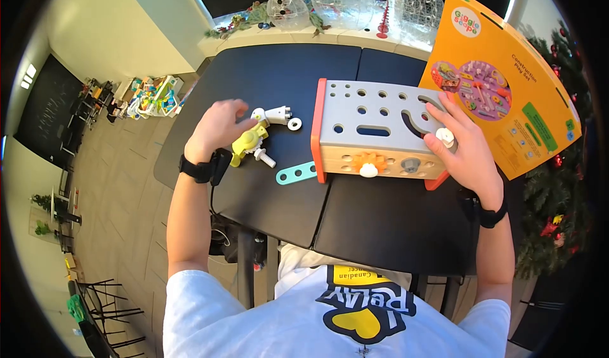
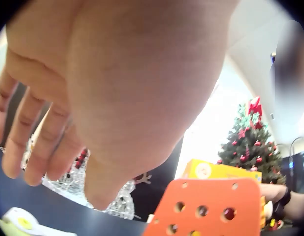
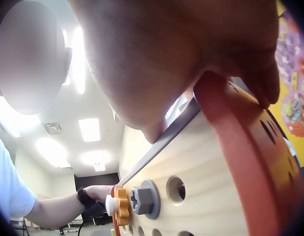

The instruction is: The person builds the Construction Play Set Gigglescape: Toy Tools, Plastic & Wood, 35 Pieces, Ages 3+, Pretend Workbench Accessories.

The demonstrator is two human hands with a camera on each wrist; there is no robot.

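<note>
Grey-topped, wood-sided and red-ended, the holed toy box (image 1: 380, 121) sits toward the right edge of the black table (image 1: 273, 72), the right hand (image 1: 466, 152) resting spread on top. Left hand (image 1: 216, 128), fingers relaxed and empty, is beside a yellow toy (image 1: 247, 141).

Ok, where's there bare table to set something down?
The table is bare between the toolbox and your shirt; also at the far left, beyond the left hand and yellow toy. It's crowded between that hand and the toolbox, where the toy, white ring and teal strip lie, and at right, where the carton stands.
</note>
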